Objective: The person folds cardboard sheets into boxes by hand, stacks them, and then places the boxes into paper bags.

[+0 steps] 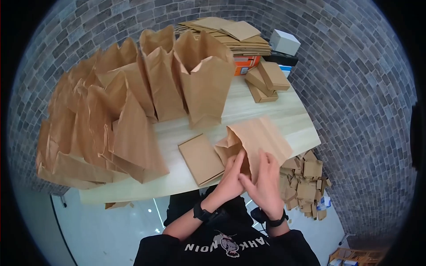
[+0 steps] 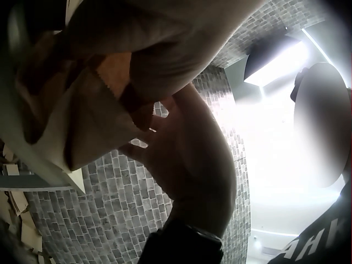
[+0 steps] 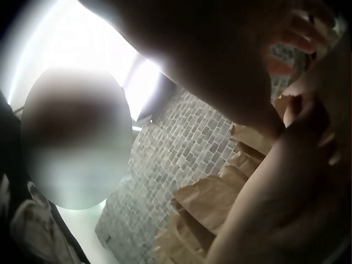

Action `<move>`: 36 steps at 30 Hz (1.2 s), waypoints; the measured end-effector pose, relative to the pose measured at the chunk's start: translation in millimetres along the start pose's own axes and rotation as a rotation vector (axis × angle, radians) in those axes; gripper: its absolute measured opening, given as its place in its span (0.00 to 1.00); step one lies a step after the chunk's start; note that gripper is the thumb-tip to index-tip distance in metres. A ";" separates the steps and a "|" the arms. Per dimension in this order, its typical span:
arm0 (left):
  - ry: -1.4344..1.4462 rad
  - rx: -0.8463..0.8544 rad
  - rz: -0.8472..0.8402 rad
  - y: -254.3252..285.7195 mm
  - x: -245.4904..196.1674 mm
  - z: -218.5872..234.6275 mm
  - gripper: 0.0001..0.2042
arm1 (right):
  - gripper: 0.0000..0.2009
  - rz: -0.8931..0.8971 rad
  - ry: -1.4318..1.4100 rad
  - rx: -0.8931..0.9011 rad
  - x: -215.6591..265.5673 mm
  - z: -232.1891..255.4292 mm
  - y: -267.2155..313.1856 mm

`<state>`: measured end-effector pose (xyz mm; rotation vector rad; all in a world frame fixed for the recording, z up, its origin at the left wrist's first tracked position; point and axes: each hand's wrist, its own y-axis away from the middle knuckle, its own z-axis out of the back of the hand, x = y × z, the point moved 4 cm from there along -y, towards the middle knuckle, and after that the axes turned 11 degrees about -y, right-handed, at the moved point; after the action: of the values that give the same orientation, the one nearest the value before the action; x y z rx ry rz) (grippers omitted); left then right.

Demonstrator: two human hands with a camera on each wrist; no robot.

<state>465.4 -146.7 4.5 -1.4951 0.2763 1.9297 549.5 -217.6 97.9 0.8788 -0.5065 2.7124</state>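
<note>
A brown paper bag [image 1: 266,139] lies tilted at the table's front right, its mouth towards the person. My left hand [image 1: 228,181] reaches fingers first into that mouth, and its fingertips are partly hidden by the paper. With fairly straight fingers, my right hand [image 1: 265,184] rests on the outside of the bag near the rim, its thumb beside the left hand. In the left wrist view the right hand [image 2: 181,148] has its fingers spread at the jagged rim. A flat cardboard box [image 1: 201,159] lies just left of the bag, overlapped by it in the head view.
Several upright open paper bags [image 1: 202,82] crowd the table's left and back. Folded bags [image 1: 226,33] are stacked at the back near small cardboard boxes [image 1: 268,80] and a white box [image 1: 285,42]. Cardboard boxes [image 1: 307,186] are heaped beyond the table's right edge.
</note>
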 end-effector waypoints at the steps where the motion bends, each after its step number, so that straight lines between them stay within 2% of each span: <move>1: -0.090 0.074 0.038 2.0 3.7 2.0 0.39 | 0.37 0.034 0.042 -0.048 0.7 2.5 -4.0; 4: -0.054 0.073 -0.016 5.2 -12.3 21.1 0.37 | 0.35 0.038 0.066 0.018 -0.7 3.5 -16.8; 5: -0.030 0.048 -0.038 7.0 -14.0 26.1 0.32 | 0.24 0.143 0.140 -0.033 6.4 4.3 -23.2; 6: -0.020 0.043 -0.038 10.2 -13.1 34.8 0.32 | 0.24 0.145 0.149 -0.028 6.3 4.0 -30.3; 8: -0.049 0.200 0.147 22.8 2.2 52.0 0.26 | 0.12 0.022 0.256 0.116 -6.4 1.7 -44.7; 9: -0.256 0.046 0.075 30.3 3.6 66.1 0.24 | 0.05 0.143 0.282 0.009 -4.9 6.3 -50.5; 10: -0.251 0.044 0.076 33.9 4.5 71.2 0.24 | 0.05 0.143 0.285 0.012 -6.2 11.2 -55.3; 12: -0.860 -0.106 -0.005 39.7 -11.4 92.5 0.28 | 0.05 -0.003 0.364 0.089 -12.2 21.4 -64.0; 13: -0.890 -0.031 0.087 43.3 0.2 88.3 0.32 | 0.05 -0.001 0.354 0.074 -11.3 27.3 -67.7; 14: -0.893 -0.034 0.109 46.5 6.6 87.0 0.32 | 0.06 0.003 0.343 0.059 -12.7 31.8 -70.7; 16: -1.029 0.080 0.035 47.5 14.0 80.1 0.35 | 0.07 0.049 0.225 0.017 -19.0 37.9 -74.6; 21: -1.004 0.057 0.014 35.6 5.5 72.7 0.31 | 0.07 -0.001 0.178 0.027 -22.3 34.8 -71.5; 25: -1.029 -0.114 0.069 13.4 18.4 55.5 0.28 | 0.08 0.004 0.128 0.065 -26.8 24.9 -64.5; 27: -1.043 -0.198 0.108 12.1 20.8 57.0 0.27 | 0.08 -0.054 0.136 0.084 -30.0 23.2 -65.0; 29: -1.119 -0.134 0.040 19.3 19.1 51.6 0.24 | 0.09 -0.034 0.136 0.090 -33.5 23.1 -65.2; 32: -1.105 -0.062 0.040 44.9 7.3 73.5 0.27 | 0.09 -0.016 0.129 0.080 -37.0 26.0 -65.6; 33: -1.126 -0.070 0.078 50.5 9.2 79.0 0.31 | 0.09 -0.012 0.121 0.069 -38.3 27.1 -64.3; 34: -1.122 -0.063 0.079 53.7 8.5 81.6 0.31 | 0.09 -0.018 0.123 0.072 -39.1 27.1 -62.2; 36: -1.009 -0.120 0.249 55.8 2.4 96.0 0.33 | 0.09 0.025 0.115 0.045 -35.6 26.6 -62.3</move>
<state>356.0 -135.8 20.3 -0.4056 -0.1223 2.6617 612.0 -175.9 112.1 0.7268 -0.4378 2.7868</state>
